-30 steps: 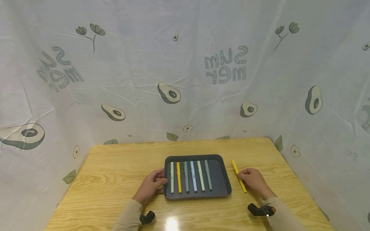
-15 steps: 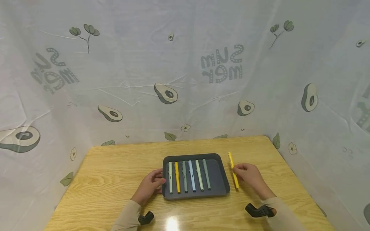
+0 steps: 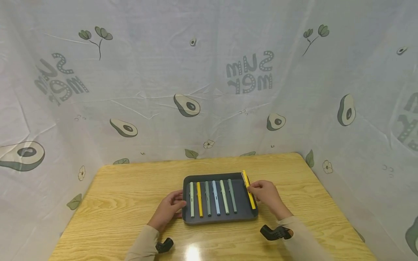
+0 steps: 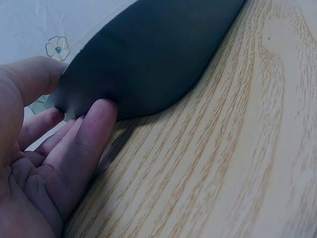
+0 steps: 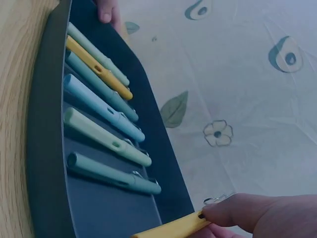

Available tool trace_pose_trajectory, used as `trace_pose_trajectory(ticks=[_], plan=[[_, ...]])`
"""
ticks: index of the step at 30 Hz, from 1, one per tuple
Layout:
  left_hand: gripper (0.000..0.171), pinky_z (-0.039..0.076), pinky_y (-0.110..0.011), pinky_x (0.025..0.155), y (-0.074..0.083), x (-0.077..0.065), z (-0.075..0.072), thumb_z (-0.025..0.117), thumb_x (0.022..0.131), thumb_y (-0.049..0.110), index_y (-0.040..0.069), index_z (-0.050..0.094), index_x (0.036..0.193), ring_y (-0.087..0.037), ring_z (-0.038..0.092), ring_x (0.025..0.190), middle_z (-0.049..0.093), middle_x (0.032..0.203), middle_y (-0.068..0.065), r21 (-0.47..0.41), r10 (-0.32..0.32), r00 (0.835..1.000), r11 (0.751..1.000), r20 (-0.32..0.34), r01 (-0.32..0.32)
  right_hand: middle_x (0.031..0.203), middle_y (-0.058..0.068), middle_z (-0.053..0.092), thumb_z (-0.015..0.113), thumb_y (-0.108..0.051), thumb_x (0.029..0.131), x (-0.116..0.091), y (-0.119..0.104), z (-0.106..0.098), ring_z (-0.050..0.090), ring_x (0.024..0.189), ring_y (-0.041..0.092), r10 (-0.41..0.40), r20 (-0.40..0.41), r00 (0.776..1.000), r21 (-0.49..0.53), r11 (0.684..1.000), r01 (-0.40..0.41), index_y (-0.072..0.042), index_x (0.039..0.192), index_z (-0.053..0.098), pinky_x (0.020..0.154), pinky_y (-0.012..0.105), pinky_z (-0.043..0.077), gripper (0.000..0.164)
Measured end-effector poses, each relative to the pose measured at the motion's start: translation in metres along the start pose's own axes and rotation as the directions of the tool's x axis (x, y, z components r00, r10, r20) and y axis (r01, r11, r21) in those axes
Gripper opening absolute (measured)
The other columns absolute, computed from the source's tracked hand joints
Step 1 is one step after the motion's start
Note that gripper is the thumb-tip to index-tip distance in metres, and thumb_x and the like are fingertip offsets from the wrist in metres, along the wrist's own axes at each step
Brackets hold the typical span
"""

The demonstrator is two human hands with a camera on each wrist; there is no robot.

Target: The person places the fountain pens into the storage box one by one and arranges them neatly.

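Observation:
A dark grey tray (image 3: 242, 207) lies on the wooden table. Its left edge is held by my left hand (image 3: 168, 208), thumb at the rim and fingers against the outer wall, as the left wrist view shows. With thumb and fingers my right hand (image 3: 267, 195) pinches a yellow pen (image 3: 251, 201) with a clip, over the right end of the tray. In the right wrist view this pen (image 5: 171, 229) is tilted against the row. Several capped pens lie side by side inside: pale green (image 3: 191, 199), another yellow one (image 3: 199, 199), light blue (image 3: 216, 197) and grey-green (image 3: 232, 195).
The wooden table (image 3: 130, 195) reaches around the tray on all sides. A pale curtain (image 3: 150, 72) with avocado prints hangs behind it and along both sides. Each wrist carries a black mount (image 3: 274, 232).
My right hand has lifted the yellow pen off the table right of the tray and carried it left over the tray's right end. The left hand keeps its hold on the tray.

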State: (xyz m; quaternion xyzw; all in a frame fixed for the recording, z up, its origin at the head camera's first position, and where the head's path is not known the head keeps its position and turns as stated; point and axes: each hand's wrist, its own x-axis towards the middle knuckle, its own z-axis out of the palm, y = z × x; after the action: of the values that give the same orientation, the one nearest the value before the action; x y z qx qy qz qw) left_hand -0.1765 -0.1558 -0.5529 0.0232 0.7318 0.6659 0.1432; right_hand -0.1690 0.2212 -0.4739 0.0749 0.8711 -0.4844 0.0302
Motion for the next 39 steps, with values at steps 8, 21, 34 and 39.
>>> trace_pose_trajectory(ticks=[8, 21, 34, 39], plan=[[0.058, 0.062, -0.041, 0.080, -0.001, 0.002, 0.000, 0.069, 0.101, 0.016, 0.002, 0.046, 0.153, -0.023, 0.064, 0.111, 0.057, 0.137, -0.020, 0.001, 0.006, 1.000, 1.000, 0.007, -0.006, 0.088, 0.007, 0.072, 0.073, -0.018, 0.094, 0.006, 0.000, 0.020, 0.061, 0.073, 0.019, -0.060, -0.088, 0.994, -0.218, 0.975, 0.039, -0.002, 0.096, 0.075, 0.061, 0.032, 0.050, 0.016], [0.059, 0.063, -0.041, 0.080, -0.003, 0.003, -0.001, 0.070, 0.100, 0.017, 0.002, 0.046, 0.152, -0.024, 0.064, 0.111, 0.058, 0.135, -0.020, 0.004, 0.012, 1.000, 1.000, 0.004, -0.012, 0.077, 0.001, 0.068, 0.074, -0.019, 0.093, 0.011, -0.002, 0.036, 0.056, 0.060, 0.016, -0.050, -0.118, 0.992, -0.404, 0.915, -0.002, -0.007, 0.090, 0.074, 0.050, 0.030, 0.044, 0.012], [0.060, 0.063, -0.041, 0.080, -0.005, 0.002, -0.002, 0.072, 0.100, 0.019, 0.003, 0.046, 0.152, -0.024, 0.064, 0.111, 0.059, 0.135, -0.019, -0.001, 0.008, 1.000, 1.000, 0.002, -0.008, 0.055, -0.002, 0.050, 0.071, -0.013, 0.093, 0.014, -0.007, 0.051, 0.048, 0.050, 0.015, -0.084, -0.043, 0.996, -0.625, 0.780, 0.039, -0.014, 0.059, 0.057, 0.044, 0.028, 0.034, 0.037], [0.060, 0.063, -0.041, 0.080, -0.005, 0.003, -0.001, 0.072, 0.100, 0.019, 0.003, 0.047, 0.152, -0.024, 0.064, 0.111, 0.059, 0.135, -0.019, 0.000, 0.012, 1.000, 1.000, 0.002, -0.012, 0.059, 0.002, 0.054, 0.070, -0.012, 0.093, 0.019, -0.006, 0.051, 0.052, 0.052, 0.018, -0.082, -0.053, 0.995, -0.665, 0.746, 0.026, -0.011, 0.063, 0.060, 0.044, 0.031, 0.039, 0.032]])
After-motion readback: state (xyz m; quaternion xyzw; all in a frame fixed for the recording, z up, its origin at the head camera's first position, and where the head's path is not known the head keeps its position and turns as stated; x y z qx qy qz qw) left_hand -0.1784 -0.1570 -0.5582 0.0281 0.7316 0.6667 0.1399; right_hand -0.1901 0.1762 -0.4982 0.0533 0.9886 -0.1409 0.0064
